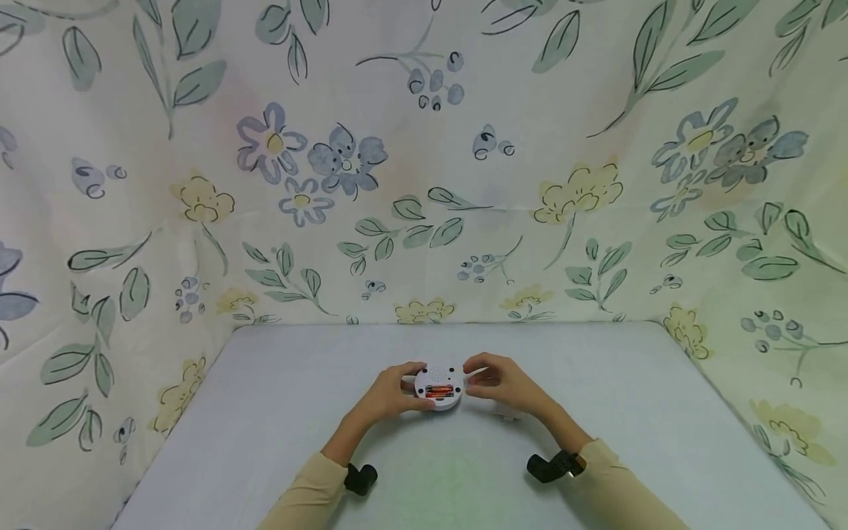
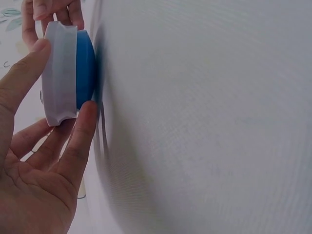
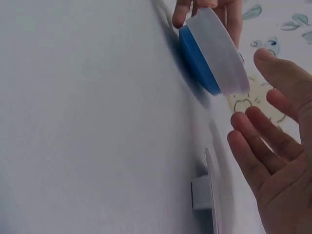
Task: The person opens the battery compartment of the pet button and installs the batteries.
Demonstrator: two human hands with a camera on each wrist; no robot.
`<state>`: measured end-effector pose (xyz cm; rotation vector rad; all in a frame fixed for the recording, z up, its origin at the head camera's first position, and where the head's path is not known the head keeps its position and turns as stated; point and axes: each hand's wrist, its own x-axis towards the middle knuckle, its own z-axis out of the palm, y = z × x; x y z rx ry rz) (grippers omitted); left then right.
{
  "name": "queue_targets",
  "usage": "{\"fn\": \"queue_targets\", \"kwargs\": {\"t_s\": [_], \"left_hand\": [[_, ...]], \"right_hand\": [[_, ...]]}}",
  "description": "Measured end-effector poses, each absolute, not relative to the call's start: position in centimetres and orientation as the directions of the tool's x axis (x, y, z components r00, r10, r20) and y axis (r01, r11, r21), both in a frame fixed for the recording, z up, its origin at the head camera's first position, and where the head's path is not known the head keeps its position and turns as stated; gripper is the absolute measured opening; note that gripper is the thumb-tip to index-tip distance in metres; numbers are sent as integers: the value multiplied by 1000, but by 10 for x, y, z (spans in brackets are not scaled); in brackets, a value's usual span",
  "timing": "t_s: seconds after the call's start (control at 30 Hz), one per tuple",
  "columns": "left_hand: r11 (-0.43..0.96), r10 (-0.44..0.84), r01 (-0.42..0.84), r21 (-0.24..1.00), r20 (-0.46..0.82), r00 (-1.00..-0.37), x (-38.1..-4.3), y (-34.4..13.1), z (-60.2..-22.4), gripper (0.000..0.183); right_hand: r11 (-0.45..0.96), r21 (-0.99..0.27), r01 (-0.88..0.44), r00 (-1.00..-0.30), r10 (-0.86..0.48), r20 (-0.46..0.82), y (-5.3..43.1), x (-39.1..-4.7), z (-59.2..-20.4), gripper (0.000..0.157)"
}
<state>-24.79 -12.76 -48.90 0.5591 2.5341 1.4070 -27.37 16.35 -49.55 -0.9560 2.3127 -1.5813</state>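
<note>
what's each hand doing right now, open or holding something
Left hand: holding the round white-and-blue device by its edge.
Right hand: open, close beside the device, holding nothing.

The right hand (image 3: 290, 180), fingers parted, is just beside but apart from a round white-and-blue device (image 3: 219, 53), whose far side the left hand (image 3: 233, 18) grips; a thin white piece (image 3: 202, 192) lies on the table (image 3: 97, 117) near floral cloth (image 3: 261, 102)

You had a white table (image 1: 453, 471) at lower centre; floral cloth (image 1: 424, 162) covered the frame's top, left and right.
</note>
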Motion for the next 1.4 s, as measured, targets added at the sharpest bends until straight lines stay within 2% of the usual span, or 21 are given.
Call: {"fn": "queue_targets", "kwargs": {"t_s": [0.3,1.07,1.4], "left_hand": [[492,413,241,836,19,-911,-247,-128,-487,76],[496,419,247,832,20,-908,-246,-128,-485,76],[489,424,250,835,23,-905,-245,-128,-486,76]], "right_hand": [[273,-881,-387,-818,-542,192,183,-270,-496,37],[291,-850,-439,-815,-527,241,224,-266,-507,40],[392,-797,-459,-834,-500,235,233,-254,-508,49]]}}
